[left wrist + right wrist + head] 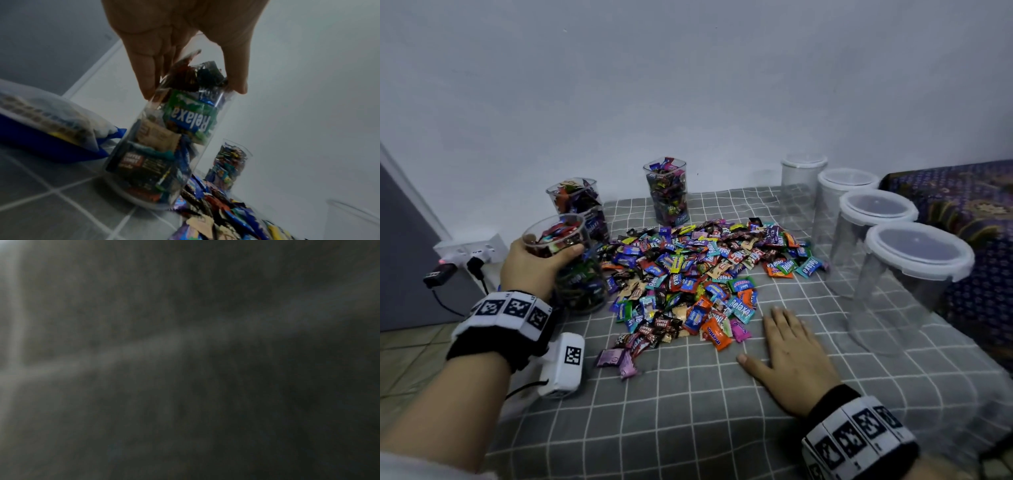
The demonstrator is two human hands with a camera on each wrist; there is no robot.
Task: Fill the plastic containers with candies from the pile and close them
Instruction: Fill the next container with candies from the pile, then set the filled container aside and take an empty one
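A: Left hand [530, 265]?
B: Curled round the rim of a clear, lidless container [571, 267], packed with wrapped candies, upright at the pile's [698, 274] left edge.
A: Right hand [796, 363]?
B: Flat, fingers spread on the checked cloth [688, 411], near-right of the pile; holds nothing.

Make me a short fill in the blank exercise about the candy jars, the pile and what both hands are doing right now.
1. The left hand grips the rim of a jar filled with ____.
2. The right hand lies ____ on the checked cloth.
3. Along the right stand ____ empty containers with lids on.
4. The three filled jars have no ____ on them.

Missing words: candies; flat; four; lids
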